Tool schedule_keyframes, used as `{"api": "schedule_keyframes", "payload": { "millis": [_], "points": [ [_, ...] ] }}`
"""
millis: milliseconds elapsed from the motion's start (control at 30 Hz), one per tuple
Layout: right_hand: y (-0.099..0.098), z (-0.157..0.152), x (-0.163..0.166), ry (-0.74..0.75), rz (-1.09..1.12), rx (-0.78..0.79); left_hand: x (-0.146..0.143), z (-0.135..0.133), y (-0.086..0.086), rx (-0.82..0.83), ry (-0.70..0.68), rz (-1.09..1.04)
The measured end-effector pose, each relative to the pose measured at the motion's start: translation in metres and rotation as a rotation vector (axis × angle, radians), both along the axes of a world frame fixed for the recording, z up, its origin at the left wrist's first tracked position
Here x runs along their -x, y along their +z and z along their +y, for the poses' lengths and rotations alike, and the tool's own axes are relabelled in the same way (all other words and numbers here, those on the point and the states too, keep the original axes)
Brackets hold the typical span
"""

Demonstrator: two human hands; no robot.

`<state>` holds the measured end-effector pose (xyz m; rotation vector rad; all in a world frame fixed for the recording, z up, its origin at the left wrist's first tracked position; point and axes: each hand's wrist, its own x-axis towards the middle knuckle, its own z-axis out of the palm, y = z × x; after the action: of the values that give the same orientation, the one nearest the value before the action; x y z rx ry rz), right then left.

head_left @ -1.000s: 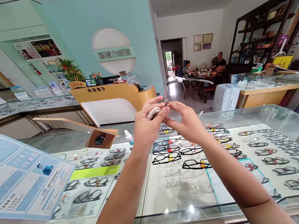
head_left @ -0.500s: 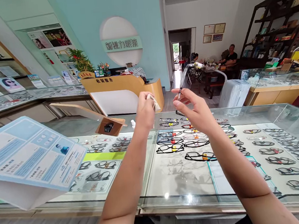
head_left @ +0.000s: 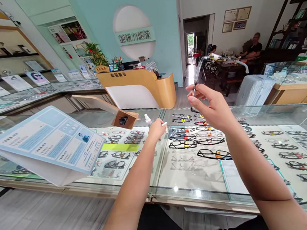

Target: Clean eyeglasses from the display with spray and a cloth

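Observation:
My left hand (head_left: 157,130) is low over the glass counter, its fingers closed on a small white cloth (head_left: 166,127). Just behind it stands a small white spray bottle (head_left: 147,120). Higher and to the right, my right hand (head_left: 212,105) pinches a pair of glasses (head_left: 198,69) between thumb and fingers. One clear temple points up, and a dark part of the frame shows below the fingers; the rest is hidden by the hand. Beneath it, several black-framed glasses with yellow or red tags, such as this pair (head_left: 182,144), are laid out in rows.
A blue and white folded leaflet (head_left: 47,139) stands at the left on the counter. Beside it is a tilted wooden stand (head_left: 124,119). Further back are a wooden cashier desk (head_left: 167,92), a wrapped clear stack (head_left: 255,90) and two people at a table.
My left hand has moved down with the cloth, towards the spray bottle. My right hand still holds the glasses up. The view has swung to the left and down.

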<state>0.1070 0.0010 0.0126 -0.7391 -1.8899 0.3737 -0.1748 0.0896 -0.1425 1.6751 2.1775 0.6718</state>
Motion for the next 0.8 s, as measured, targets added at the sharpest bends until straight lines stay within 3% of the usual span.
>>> {"api": "schedule_keyframes", "payload": {
  "millis": [167,333,433,533,700,800],
  "points": [
    [-0.001,-0.002,0.002,0.000,-0.035,-0.003,0.004,0.005,-0.004,0.004,0.027,0.063],
    [-0.001,-0.002,0.002,-0.009,-0.047,-0.012,0.004,0.000,0.001,-0.184,0.073,0.080],
    [-0.001,-0.002,0.001,-0.012,-0.043,-0.013,0.008,0.000,0.004,-0.420,0.233,0.055],
    [-0.001,-0.001,-0.001,-0.025,-0.028,-0.006,0.019,0.008,-0.001,-0.557,0.399,-0.132],
    [-0.004,0.010,-0.007,-0.047,-0.005,0.019,0.038,0.022,-0.020,-0.375,0.328,-0.344],
    [-0.006,0.019,-0.011,-0.017,0.036,0.052,0.040,0.019,-0.023,-0.347,0.288,-0.390]
  ]
}}
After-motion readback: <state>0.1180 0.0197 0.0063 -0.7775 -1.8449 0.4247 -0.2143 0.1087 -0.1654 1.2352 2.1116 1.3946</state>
